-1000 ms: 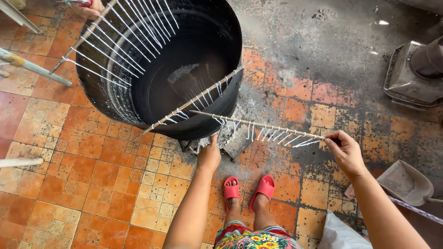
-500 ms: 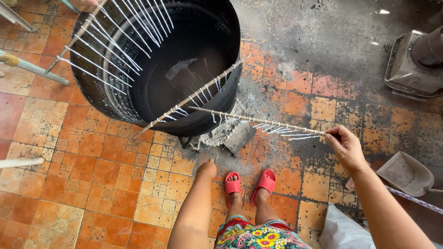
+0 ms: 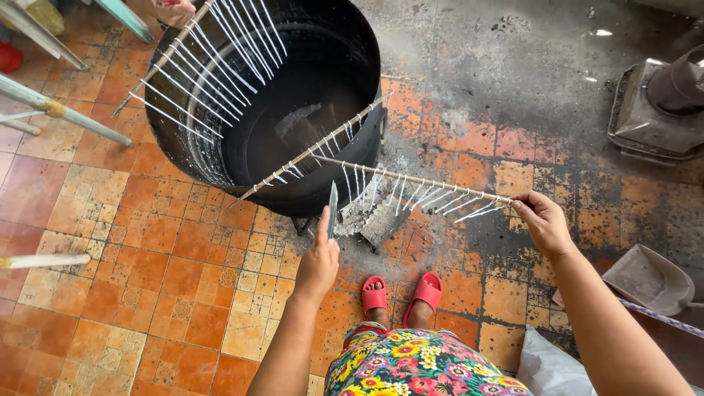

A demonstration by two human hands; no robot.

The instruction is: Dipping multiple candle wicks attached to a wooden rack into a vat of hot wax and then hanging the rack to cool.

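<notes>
Starting at the left edge of the tiled floor (image 3: 110,242), we've got a few pale poles (image 3: 66,114) poking into view. Up in the top left corner another person's hand (image 3: 172,11) holds one end of a stick rack (image 3: 198,66) with thin white candles hanging off it, and it lies across the left rim of the big black drum (image 3: 242,172).

A second candle stick (image 3: 315,147) leans over the drum's near rim, running from low on the left up toward the right.

Our left hand (image 3: 320,257) is just below the drum, fingers closed around a thin blade-like thing (image 3: 332,209) pointing straight up. We think it's a knife, but it's edge-on and hard to make out. Its tip sits just beside the left end of the third stick.

That third stick (image 3: 411,180) is the one we're holding: it stretches from in front of the drum out to the right, roughly level, with a row of short white candles (image 3: 429,198) dangling under it. Our right hand (image 3: 543,220) is pinched shut on its right end.

Below it there's a grey block (image 3: 385,216) in ash on the floor, and our red sandals (image 3: 400,293) are near the bottom edge.

Far right: a grey metal stand (image 3: 653,110) near the top corner and a dustpan (image 3: 649,279) lower down.
</notes>
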